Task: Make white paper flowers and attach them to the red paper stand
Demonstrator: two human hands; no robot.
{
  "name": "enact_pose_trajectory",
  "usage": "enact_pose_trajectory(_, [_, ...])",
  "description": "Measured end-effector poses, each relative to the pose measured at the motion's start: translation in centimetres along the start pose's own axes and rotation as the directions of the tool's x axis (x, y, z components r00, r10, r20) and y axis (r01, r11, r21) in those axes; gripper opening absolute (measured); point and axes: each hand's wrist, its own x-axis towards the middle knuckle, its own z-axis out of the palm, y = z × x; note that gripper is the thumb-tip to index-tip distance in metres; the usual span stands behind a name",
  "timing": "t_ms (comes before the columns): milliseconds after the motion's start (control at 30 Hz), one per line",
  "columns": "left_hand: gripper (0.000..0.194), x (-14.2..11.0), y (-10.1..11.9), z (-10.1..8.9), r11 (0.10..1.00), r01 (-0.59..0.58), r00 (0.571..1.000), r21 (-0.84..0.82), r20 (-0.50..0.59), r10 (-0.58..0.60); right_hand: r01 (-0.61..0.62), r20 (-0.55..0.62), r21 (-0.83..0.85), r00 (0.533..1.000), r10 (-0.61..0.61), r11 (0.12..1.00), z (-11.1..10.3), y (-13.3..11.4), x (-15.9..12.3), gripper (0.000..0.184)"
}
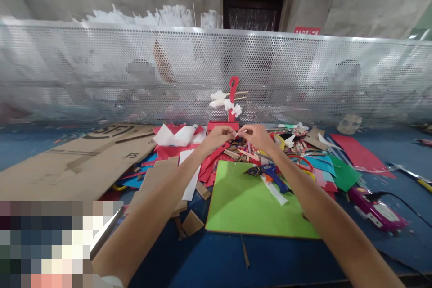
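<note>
My left hand (220, 134) and my right hand (255, 136) meet at the middle, fingertips pinched on a small white paper scrap (240, 133) between them. Most of the scrap is hidden by the fingers. Just behind stands a red paper stand (232, 99) with a looped top and a red box-like base. White paper flowers (236, 110) and thin wooden sticks are attached to its upright. Below the hands lies a heap of red and brown paper scraps (209, 164). A blue glue gun (275, 175) rests on a green board (243, 207), nearer to me.
Large flat cardboard (77, 157) covers the left of the blue table. On the right are red-handled scissors (303, 162), a red sheet (359, 153), a purple power strip (378, 211) with a black cord, and a utility knife (413, 175). A perforated metal screen (189, 72) runs along the back.
</note>
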Motion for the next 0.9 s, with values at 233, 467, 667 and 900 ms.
enact_pose_trajectory(233, [0.03,0.5,-1.5,-0.7,0.999,-0.044,0.998,0.026,0.05,0.042,0.012,0.127,-0.078,0.992,-0.002,0.997,-0.1,0.9,0.0,0.037])
enact_pose_trajectory(467, [0.033,0.9,-2.1,-1.2,0.989,-0.005,0.996,0.147,0.085,-0.008,-0.043,0.193,-0.043,0.98,0.05,0.998,-0.5,0.7,-0.3,0.044])
enact_pose_trajectory(667, [0.033,1.0,-1.7,-1.0,0.985,0.02,0.998,0.17,0.057,-0.031,0.019,0.106,0.103,0.994,-0.03,0.995,-0.6,-0.5,-0.4,0.024])
enact_pose_trajectory(900, [0.034,0.9,-1.6,-0.8,0.998,-0.036,0.996,0.049,0.088,0.032,0.102,0.073,0.005,0.992,-0.102,0.995,-0.5,-0.2,-0.3,0.021])
